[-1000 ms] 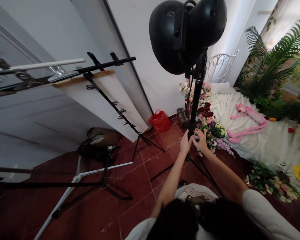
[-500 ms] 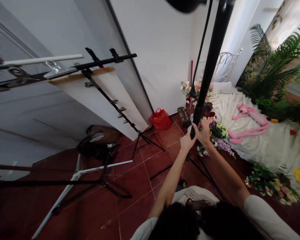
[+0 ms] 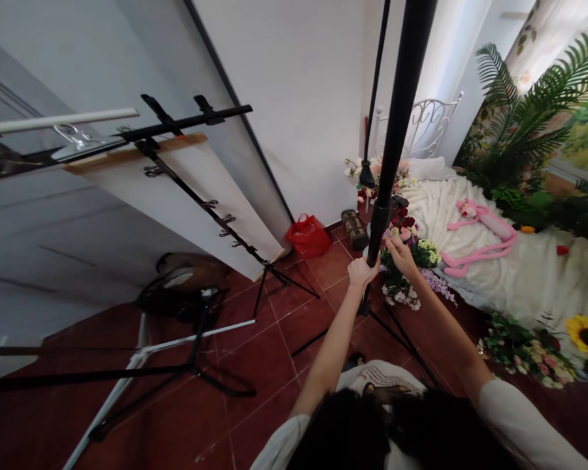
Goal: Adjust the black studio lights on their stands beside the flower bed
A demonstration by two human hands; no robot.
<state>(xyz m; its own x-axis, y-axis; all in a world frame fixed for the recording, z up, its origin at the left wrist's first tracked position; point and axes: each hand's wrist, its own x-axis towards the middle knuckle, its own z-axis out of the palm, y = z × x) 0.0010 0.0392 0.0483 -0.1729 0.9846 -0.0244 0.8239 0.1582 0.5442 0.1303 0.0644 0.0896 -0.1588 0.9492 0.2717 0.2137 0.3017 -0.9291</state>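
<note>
A tall black stand pole [image 3: 396,124] rises in front of me, leaning slightly right towards its top. My left hand [image 3: 362,271] is wrapped round its lower section, below a collar. Beside the pole, on its right, my right hand [image 3: 400,254] has its fingers bent together near the collar; what they pinch, if anything, is too small to make out. A black cable with a plug-like end [image 3: 366,175] hangs just left of the pole. Artificial flowers [image 3: 428,253] stand behind my right hand.
Tripod legs [image 3: 394,331] spread on the red tiles beneath the pole. On the left are a clipped white backdrop [image 3: 176,209], a white stand leg [image 3: 200,338] and a red bag [image 3: 310,236]. A pink plush toy [image 3: 490,225] lies on white fabric at the right.
My right hand has come away from the lower pole section to its right side. My left hand stays on the pole. The whole view has shifted slightly.
</note>
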